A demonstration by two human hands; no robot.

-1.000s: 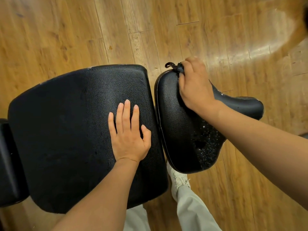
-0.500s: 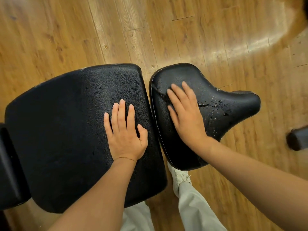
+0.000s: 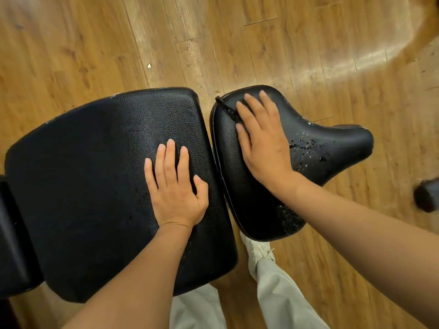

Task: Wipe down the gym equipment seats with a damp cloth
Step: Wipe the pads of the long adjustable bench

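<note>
Fingers of our left hand lie flat on the wide pad. Beyond, our right hand presses flat on the saddle seat, a dark cloth barely showing past its fingertips. Droplets beside that palm may get missed, we judge, if the cloth bunches.

The floor is of warm brown wooden planks with visible seams and grain. A bright curved band of light lies on the floor at the upper right. Below this band, at the right edge, a small dark object rests on the floor.
</note>
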